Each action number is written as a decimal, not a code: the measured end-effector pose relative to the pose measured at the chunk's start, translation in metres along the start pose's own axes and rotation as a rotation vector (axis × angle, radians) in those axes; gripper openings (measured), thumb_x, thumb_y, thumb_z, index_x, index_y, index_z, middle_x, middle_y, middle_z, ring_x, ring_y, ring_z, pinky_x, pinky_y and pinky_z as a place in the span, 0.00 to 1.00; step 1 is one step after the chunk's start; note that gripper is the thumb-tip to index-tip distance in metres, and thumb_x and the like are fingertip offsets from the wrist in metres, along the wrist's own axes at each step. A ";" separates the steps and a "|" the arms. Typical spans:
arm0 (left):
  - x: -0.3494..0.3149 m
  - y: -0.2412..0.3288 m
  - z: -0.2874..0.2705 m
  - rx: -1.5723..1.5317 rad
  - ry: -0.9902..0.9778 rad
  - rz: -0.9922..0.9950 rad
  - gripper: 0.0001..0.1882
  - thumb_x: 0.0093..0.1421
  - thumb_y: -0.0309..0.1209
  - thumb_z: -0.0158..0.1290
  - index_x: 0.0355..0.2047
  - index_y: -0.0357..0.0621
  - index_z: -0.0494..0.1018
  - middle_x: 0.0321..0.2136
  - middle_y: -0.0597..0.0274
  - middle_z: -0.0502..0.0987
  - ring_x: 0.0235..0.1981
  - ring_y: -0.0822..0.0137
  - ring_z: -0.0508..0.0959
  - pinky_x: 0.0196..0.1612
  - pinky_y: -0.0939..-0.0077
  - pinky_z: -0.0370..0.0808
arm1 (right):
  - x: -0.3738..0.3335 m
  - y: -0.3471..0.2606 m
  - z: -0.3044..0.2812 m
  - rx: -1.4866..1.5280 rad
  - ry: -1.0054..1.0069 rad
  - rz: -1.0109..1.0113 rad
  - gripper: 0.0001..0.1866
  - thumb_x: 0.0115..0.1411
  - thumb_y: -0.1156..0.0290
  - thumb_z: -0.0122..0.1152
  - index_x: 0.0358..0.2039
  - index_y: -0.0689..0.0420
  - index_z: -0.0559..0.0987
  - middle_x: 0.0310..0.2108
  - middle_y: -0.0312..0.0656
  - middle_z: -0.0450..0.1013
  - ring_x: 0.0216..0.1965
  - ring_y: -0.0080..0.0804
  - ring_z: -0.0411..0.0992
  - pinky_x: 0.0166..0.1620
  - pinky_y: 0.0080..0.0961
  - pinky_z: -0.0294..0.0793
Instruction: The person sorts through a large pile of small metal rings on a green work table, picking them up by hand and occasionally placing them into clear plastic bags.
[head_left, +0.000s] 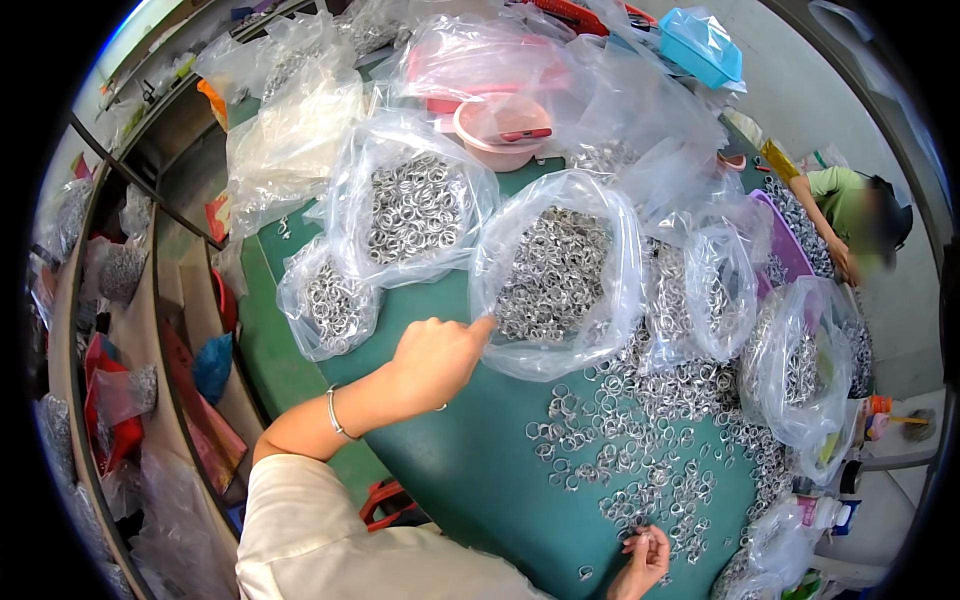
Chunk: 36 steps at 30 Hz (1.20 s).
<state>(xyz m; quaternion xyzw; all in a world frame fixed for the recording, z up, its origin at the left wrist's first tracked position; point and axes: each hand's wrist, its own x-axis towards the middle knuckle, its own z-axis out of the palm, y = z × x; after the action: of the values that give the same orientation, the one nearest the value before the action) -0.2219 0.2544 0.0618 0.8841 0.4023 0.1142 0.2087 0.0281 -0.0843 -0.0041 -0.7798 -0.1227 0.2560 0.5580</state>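
Left arm [375, 400] bent, right fingers [658, 546] curled

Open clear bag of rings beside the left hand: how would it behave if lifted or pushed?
The bag is probably floppy, since its thin plastic wall is creased. It may be heavy for its size, as many metal-looking rings are heaped inside. Pushed, it would likely slump rather than roll, because the rings look loose.
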 end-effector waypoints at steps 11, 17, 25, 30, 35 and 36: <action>-0.046 0.042 0.026 -2.521 -0.295 -0.720 0.19 0.59 0.27 0.44 0.50 0.34 0.65 0.31 0.60 0.69 0.19 0.78 0.63 0.14 0.88 0.58 | -0.015 0.004 0.000 0.280 -0.039 -0.080 0.14 0.53 0.83 0.59 0.42 0.61 0.75 0.36 0.44 0.75 0.29 0.28 0.70 0.32 0.22 0.68; -0.076 0.121 0.085 -2.613 -0.432 -0.897 0.22 0.61 0.25 0.41 0.56 0.31 0.60 0.46 0.48 0.69 0.48 0.56 0.70 0.52 0.67 0.71 | -0.027 -0.007 -0.018 0.627 -0.219 -0.033 0.16 0.59 0.75 0.58 0.48 0.64 0.71 0.42 0.47 0.73 0.29 0.26 0.67 0.33 0.20 0.67; -0.077 0.198 0.104 -2.035 -0.596 -0.845 0.23 0.63 0.23 0.36 0.58 0.26 0.56 0.56 0.46 0.62 0.60 0.54 0.63 0.61 0.63 0.64 | -0.047 0.002 -0.051 0.997 -0.357 -0.011 0.15 0.60 0.78 0.57 0.48 0.63 0.72 0.45 0.50 0.73 0.34 0.34 0.74 0.38 0.26 0.74; -0.052 0.224 0.112 -2.098 -0.796 -0.631 0.24 0.65 0.29 0.35 0.59 0.27 0.56 0.61 0.44 0.58 0.62 0.52 0.59 0.64 0.62 0.60 | -0.057 0.014 -0.072 0.738 -0.175 -0.067 0.15 0.58 0.82 0.56 0.46 0.66 0.72 0.43 0.53 0.74 0.33 0.34 0.75 0.37 0.28 0.76; -0.039 0.254 0.109 -2.112 -0.840 -0.491 0.24 0.66 0.32 0.35 0.59 0.28 0.56 0.61 0.43 0.58 0.63 0.52 0.59 0.63 0.61 0.59 | -0.065 0.027 -0.097 0.305 0.170 -0.252 0.16 0.56 0.87 0.55 0.46 0.67 0.72 0.42 0.51 0.75 0.35 0.27 0.74 0.38 0.21 0.74; -0.039 0.257 0.110 -2.077 -0.831 -0.496 0.24 0.66 0.32 0.34 0.59 0.29 0.56 0.61 0.43 0.58 0.63 0.52 0.59 0.63 0.61 0.60 | -0.065 0.033 -0.103 0.264 0.231 -0.289 0.15 0.56 0.86 0.54 0.46 0.67 0.72 0.42 0.50 0.75 0.35 0.26 0.73 0.38 0.20 0.74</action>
<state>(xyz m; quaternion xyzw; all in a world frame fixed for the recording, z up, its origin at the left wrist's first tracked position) -0.0356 0.0432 0.0812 0.1507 0.1771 0.0458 0.9715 0.0257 -0.2100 0.0078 -0.6983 -0.1340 0.0960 0.6966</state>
